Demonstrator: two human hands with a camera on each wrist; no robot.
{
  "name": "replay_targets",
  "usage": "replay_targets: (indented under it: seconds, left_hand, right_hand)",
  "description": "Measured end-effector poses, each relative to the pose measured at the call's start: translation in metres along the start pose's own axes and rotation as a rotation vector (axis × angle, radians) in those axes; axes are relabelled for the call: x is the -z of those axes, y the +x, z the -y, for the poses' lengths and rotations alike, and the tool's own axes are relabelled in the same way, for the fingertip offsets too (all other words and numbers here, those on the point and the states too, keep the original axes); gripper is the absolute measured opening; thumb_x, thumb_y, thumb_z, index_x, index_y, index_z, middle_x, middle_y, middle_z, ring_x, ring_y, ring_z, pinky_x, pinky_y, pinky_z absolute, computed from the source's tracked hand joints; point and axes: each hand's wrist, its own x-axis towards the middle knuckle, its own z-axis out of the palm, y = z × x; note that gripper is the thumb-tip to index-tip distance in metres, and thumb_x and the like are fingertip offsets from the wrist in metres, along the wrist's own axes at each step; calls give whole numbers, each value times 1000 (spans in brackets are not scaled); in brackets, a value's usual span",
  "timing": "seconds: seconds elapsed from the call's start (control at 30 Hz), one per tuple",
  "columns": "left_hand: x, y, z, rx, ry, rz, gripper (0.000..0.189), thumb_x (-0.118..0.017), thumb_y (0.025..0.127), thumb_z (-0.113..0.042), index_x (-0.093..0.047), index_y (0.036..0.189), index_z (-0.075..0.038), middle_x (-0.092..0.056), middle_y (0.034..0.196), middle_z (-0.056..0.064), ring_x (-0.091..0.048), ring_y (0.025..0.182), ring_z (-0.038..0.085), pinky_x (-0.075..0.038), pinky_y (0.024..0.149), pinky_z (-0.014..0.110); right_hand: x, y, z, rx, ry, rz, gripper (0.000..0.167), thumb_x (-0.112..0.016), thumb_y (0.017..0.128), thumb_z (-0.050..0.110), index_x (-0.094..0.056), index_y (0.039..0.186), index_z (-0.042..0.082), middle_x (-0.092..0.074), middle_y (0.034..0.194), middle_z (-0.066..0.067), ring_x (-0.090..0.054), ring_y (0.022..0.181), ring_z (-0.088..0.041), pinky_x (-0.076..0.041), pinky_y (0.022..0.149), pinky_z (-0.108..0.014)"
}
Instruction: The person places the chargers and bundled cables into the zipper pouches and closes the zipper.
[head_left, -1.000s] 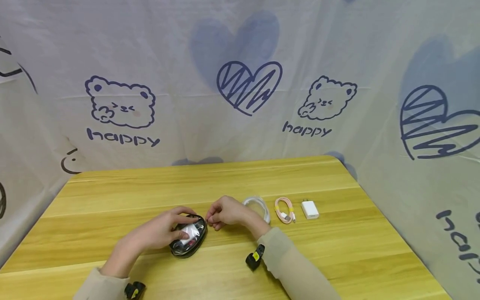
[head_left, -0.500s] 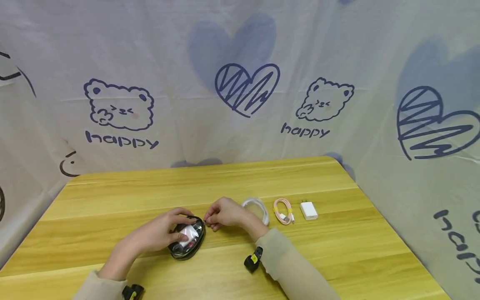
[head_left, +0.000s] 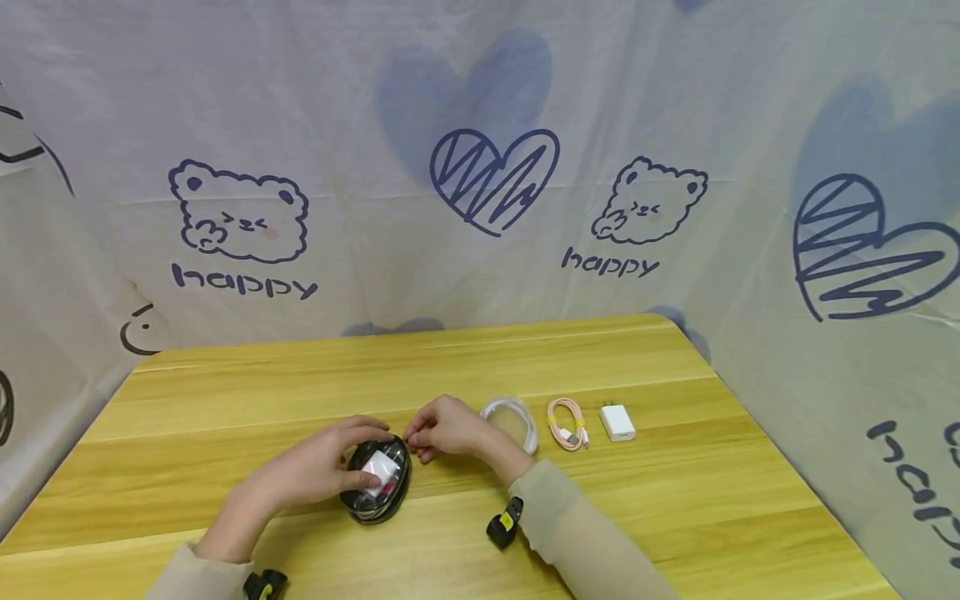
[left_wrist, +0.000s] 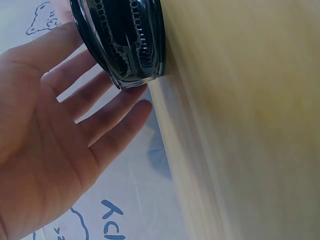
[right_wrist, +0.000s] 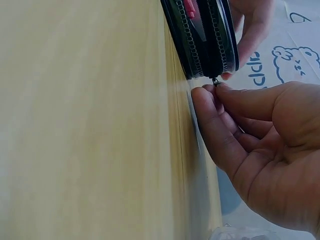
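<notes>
Tabletop (head_left: 645,500), far edge well off: left fingers (head_left: 367,423) clasp pouch (right_wrist: 202,37), right fingers (right_wrist: 212,127) pinch its zipper pull (right_wrist: 215,82), tiny so might slip.

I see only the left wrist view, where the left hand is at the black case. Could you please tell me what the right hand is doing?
Observer: In the right wrist view, the right hand pinches the zipper pull at the end of the black case.
Operator: Thank you. Which other things are lying on the table, to the right of the case?
Observer: The head view shows, from left to right, a white coil, a pink cable and a white charger.
</notes>
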Motion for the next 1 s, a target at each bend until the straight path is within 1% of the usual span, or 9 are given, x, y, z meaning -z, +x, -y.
replay_targets:
  seconds: [0.13, 0.3, 0.47, 0.6, 0.77, 1.0]
  left_hand:
    - [0, 0, -1, -11, -9, 31, 53, -78, 94, -33, -65, 139, -8, -56, 148, 16, -53, 136, 40, -46, 109, 58]
    - [-1, 1, -1, -6, -16, 45, 50, -77, 96, -32, -67, 137, -6, -57, 146, 15, -54, 134, 38, -48, 108, 56]
    - [-2, 2, -2, -14, -2, 40, 49, -77, 96, -30, -68, 136, -4, -58, 143, 13, -57, 130, 36, -50, 105, 54]
    - [-3, 2, -3, -13, 7, 35, 48, -77, 96, -29, -68, 136, -5, -58, 142, 11, -58, 128, 33, -51, 104, 53]
    - [-4, 2, -3, -2, 12, 39, 46, -76, 96, -27, -68, 136, -6, -58, 141, 8, -60, 125, 30, -53, 103, 50]
    - [-5, 1, -3, 2, 22, 36, 45, -76, 97, -27, -68, 136, -7, -57, 140, 6, -60, 124, 27, -53, 103, 49]
  right_hand:
    - [0, -1, 0, 1, -2, 1, 9, -66, 98, -6, -75, 96, -7, -70, 80, -9, -64, 67, -14, -63, 68, -31]
    - [1, -1, -1, 6, -18, -1, 9, -66, 97, -5, -75, 96, -6, -70, 79, -9, -65, 67, -14, -63, 68, -31]
    - [2, -1, -1, 12, -36, -3, 9, -67, 97, -5, -75, 95, -5, -70, 78, -9, -65, 67, -14, -63, 67, -30]
    - [3, -1, -2, 13, -51, -1, 9, -67, 97, -6, -75, 94, -5, -69, 78, -8, -64, 66, -13, -62, 66, -29]
    - [5, -1, -2, 7, -66, 28, 10, -65, 97, -7, -75, 93, -5, -68, 77, -6, -64, 66, -12, -62, 65, -27]
    - [10, -4, 0, 2, -74, 94, 10, -66, 96, -9, -75, 92, -5, -69, 77, -8, -66, 64, -13, -62, 64, -28]
